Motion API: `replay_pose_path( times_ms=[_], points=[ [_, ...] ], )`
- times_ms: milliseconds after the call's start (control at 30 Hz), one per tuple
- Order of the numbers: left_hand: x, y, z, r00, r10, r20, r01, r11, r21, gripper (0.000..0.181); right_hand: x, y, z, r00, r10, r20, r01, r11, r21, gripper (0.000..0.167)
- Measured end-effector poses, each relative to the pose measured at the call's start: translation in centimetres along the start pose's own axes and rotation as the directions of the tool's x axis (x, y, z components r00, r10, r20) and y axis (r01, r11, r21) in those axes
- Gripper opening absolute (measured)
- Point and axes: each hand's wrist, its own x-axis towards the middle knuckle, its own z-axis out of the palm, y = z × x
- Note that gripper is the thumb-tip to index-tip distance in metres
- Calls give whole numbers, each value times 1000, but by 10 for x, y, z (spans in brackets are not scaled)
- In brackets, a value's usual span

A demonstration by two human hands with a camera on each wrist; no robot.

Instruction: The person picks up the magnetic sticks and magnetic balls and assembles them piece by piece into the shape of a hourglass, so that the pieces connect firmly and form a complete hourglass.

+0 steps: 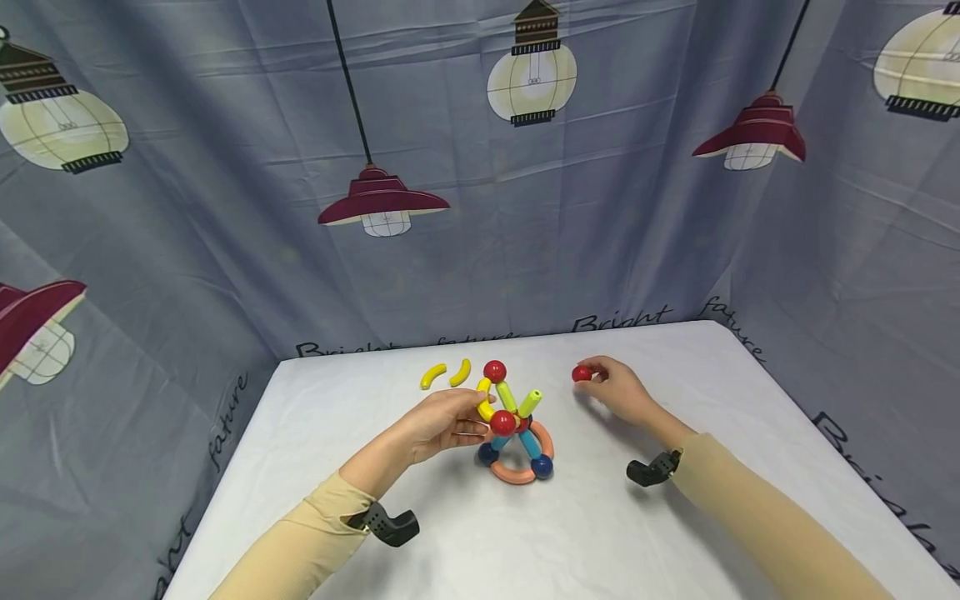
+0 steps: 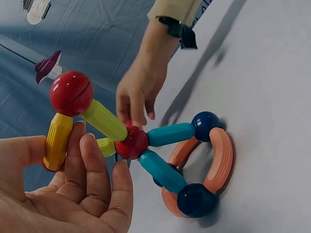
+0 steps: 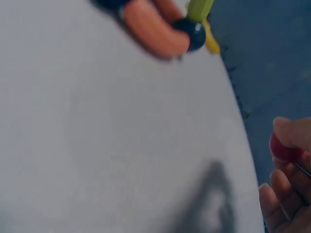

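Observation:
My left hand [image 1: 442, 425] pinches a yellow curved rod [image 2: 58, 141] between thumb and fingers. A red ball [image 2: 72, 93] caps the rod's upper end, and another red ball [image 1: 502, 422] sits at its lower end. Both belong to a ball-and-rod structure with lime rods [image 1: 530, 404], a central red ball [image 2: 132, 142], blue rods [image 2: 171, 131], navy balls [image 2: 197, 200] and an orange curved ring base [image 2: 219, 160] on the table. To the right of it, my right hand [image 1: 621, 393] grips a loose red ball [image 3: 283, 148] in its fingertips, apart from the structure.
Two yellow curved rods, one at the left [image 1: 432, 376] and one nearer the structure [image 1: 461, 372], lie behind my left hand. The white table [image 1: 420, 533] ends at a printed grey-blue curtain [image 1: 465, 275]. Each wrist wears a black device [image 1: 652, 469].

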Motion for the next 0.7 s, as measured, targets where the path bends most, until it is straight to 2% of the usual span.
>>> replay_pose_path(
  times_ms=[200,400,533,700],
  points=[
    [0,-2,-2,1000,2,6,-2,1000,-1,40,-20,-28,-6,998,-61,25,57,990,129,53],
    [0,-2,-2,1000,1,-6,-1,1000,-5,38,-40,-60,-11,990,-123,66,103,961,258,53],
    [0,-3,-2,1000,-1,-14,1,1000,-5,39,-49,-76,-11,984,-148,102,112,948,297,52],
    [0,-3,-1,1000,-5,-12,5,1000,-6,39,-56,-87,-9,976,-186,116,145,944,295,49]
  ],
)
